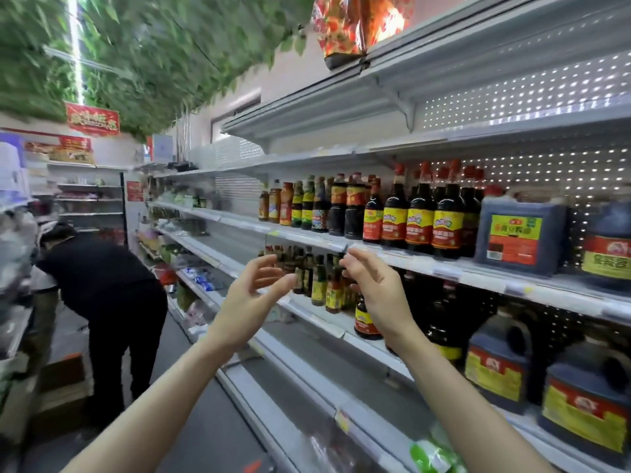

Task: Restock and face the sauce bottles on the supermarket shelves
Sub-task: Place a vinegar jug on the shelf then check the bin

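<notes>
Facing well likely means drawing the row flush to the shelf [327, 325] rim, labels square to the aisle, gripping each bottle low. The bottles [319, 285], at frame centre, stand upright, long axes vertical, labels toward lower left. The left hand [252, 295] and right hand [375, 295] hover before them, fingers spread and empty.

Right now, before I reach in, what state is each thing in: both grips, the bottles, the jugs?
Left grip: open, empty, in mid-air.
Right grip: open, empty, fingers loosely curved.
Small bottles: upright, clustered together.
Dark bottles: upright, red caps on, labels facing out.
Jugs: upright, labels facing out.
</notes>
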Demonstrator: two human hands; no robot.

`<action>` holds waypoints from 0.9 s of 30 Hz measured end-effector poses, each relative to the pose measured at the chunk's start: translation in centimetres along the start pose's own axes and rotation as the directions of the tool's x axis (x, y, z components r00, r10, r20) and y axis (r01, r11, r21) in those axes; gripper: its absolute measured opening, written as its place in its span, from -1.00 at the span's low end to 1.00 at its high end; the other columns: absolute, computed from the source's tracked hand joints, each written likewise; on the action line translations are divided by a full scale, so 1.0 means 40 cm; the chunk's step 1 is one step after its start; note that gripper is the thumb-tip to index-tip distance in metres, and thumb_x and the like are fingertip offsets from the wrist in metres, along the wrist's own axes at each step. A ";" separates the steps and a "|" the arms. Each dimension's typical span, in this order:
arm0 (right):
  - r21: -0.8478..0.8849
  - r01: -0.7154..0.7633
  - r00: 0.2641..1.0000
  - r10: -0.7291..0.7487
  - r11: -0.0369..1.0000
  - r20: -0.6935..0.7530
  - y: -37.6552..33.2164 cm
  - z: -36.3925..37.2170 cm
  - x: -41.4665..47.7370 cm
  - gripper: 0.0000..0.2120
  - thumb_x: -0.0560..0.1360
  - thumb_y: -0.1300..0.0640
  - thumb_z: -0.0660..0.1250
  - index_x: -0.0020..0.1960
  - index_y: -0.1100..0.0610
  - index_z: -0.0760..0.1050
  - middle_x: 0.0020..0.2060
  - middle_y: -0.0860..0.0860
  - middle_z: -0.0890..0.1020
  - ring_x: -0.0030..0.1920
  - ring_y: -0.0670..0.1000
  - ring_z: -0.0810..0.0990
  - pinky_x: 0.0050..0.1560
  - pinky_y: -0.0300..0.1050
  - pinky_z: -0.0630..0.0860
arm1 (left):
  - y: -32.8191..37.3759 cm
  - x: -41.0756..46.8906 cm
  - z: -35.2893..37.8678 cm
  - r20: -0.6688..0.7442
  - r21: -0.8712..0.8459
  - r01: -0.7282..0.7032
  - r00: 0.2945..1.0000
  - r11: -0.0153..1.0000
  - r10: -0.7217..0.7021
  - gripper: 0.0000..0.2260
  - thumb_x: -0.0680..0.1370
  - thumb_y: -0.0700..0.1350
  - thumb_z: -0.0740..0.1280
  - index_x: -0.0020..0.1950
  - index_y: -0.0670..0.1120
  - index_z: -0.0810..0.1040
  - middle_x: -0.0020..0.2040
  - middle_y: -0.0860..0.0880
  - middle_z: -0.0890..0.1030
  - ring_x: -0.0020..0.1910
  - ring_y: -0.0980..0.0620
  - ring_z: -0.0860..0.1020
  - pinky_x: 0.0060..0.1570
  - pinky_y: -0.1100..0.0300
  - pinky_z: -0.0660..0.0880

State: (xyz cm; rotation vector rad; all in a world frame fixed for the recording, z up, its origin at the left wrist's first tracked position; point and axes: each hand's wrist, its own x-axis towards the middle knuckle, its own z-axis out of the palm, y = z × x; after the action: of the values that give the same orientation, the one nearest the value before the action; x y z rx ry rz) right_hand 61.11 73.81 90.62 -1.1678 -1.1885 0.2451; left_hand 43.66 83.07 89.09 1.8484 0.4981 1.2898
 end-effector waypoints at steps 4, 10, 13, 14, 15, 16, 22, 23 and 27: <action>0.014 -0.026 0.999 0.026 1.000 0.033 0.088 0.142 0.105 -0.65 0.55 -0.02 0.31 0.30 0.05 0.47 0.07 -0.13 0.62 0.12 -0.18 0.56 0.06 -0.34 0.50 | -0.103 0.090 -0.093 -0.016 0.010 0.027 1.000 1.000 -0.027 -0.51 0.37 0.15 0.34 0.28 0.08 0.40 0.11 0.09 0.57 0.10 0.24 0.53 -0.08 0.46 0.47; -0.026 -0.027 0.997 0.029 0.999 0.078 0.235 0.311 0.259 -0.64 0.55 -0.04 0.30 0.31 0.04 0.47 0.04 -0.22 0.59 0.11 -0.22 0.55 0.06 -0.29 0.48 | -0.291 0.227 -0.197 -0.047 0.040 0.082 0.996 0.996 -0.080 -0.47 0.36 0.19 0.32 0.29 0.07 0.39 0.14 0.06 0.58 0.15 0.16 0.53 0.11 0.24 0.47; -0.012 -0.037 0.996 0.038 0.999 0.075 0.329 0.391 0.347 -0.65 0.55 -0.03 0.30 0.30 0.03 0.47 0.01 -0.25 0.58 0.08 -0.25 0.55 0.02 -0.38 0.46 | -0.403 0.315 -0.242 -0.034 0.054 0.100 0.995 0.993 -0.099 -0.41 0.36 0.21 0.33 0.34 0.03 0.39 0.15 0.06 0.57 0.16 0.15 0.53 0.17 0.14 0.48; -0.008 -0.041 0.996 0.042 0.999 0.073 0.363 0.418 0.381 -0.65 0.55 -0.03 0.31 0.30 0.03 0.47 0.01 -0.25 0.58 0.06 -0.27 0.54 0.00 -0.41 0.46 | -0.441 0.351 -0.253 -0.033 0.059 0.103 0.994 0.993 -0.101 -0.39 0.35 0.22 0.34 0.35 0.02 0.39 0.15 0.04 0.57 0.16 0.14 0.53 0.18 0.12 0.48; -0.006 -0.046 0.996 0.047 0.999 0.073 0.398 0.446 0.417 -0.65 0.55 -0.02 0.31 0.30 0.04 0.47 0.01 -0.25 0.58 0.05 -0.29 0.54 0.01 -0.41 0.46 | -0.481 0.392 -0.265 -0.033 0.065 0.103 0.994 0.993 -0.101 -0.38 0.36 0.24 0.37 0.35 0.01 0.40 0.16 0.03 0.57 0.16 0.12 0.53 0.17 0.12 0.48; -0.005 -0.050 0.996 0.050 0.999 0.072 0.435 0.473 0.455 -0.64 0.55 -0.02 0.31 0.31 0.05 0.47 0.01 -0.24 0.58 0.05 -0.28 0.54 0.04 -0.37 0.47 | -0.522 0.436 -0.276 -0.033 0.073 0.104 0.994 0.992 -0.101 -0.36 0.37 0.27 0.41 0.35 0.01 0.40 0.16 0.01 0.57 0.17 0.11 0.53 0.16 0.12 0.49; -0.009 -0.100 0.995 0.100 0.995 -0.002 0.627 0.593 0.705 -0.61 0.55 -0.01 0.30 0.34 0.11 0.46 0.04 -0.12 0.62 0.02 -0.21 0.58 0.04 -0.29 0.48 | -0.749 0.703 -0.342 0.071 0.090 0.145 0.986 0.985 -0.151 -0.39 0.38 0.32 0.39 0.34 0.08 0.39 0.17 0.07 0.56 0.14 0.22 0.53 0.02 0.34 0.45; -0.016 -0.110 0.994 0.109 0.994 -0.014 0.654 0.606 0.740 -0.60 0.56 -0.01 0.30 0.34 0.11 0.46 0.06 -0.10 0.61 0.04 -0.18 0.58 0.01 -0.31 0.48 | -0.781 0.743 -0.350 0.079 0.088 0.143 0.985 0.986 -0.150 -0.40 0.39 0.30 0.38 0.35 0.07 0.39 0.17 0.08 0.56 0.13 0.22 0.53 0.00 0.36 0.44; -0.056 -0.157 0.987 0.155 0.986 -0.039 0.767 0.646 0.855 -0.62 0.57 -0.01 0.28 0.33 0.09 0.46 0.09 -0.05 0.61 0.04 -0.17 0.58 -0.14 -0.40 0.50 | -0.900 0.887 -0.348 0.128 0.042 0.151 0.980 0.988 -0.155 -0.41 0.35 0.23 0.32 0.33 0.06 0.39 0.11 0.12 0.56 0.09 0.26 0.53 -0.09 0.42 0.46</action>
State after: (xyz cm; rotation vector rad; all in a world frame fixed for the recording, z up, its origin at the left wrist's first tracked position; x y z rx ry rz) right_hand 66.80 125.77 83.80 -1.3142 -1.0815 0.3087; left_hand 49.69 134.86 83.47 1.8687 0.5810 1.0562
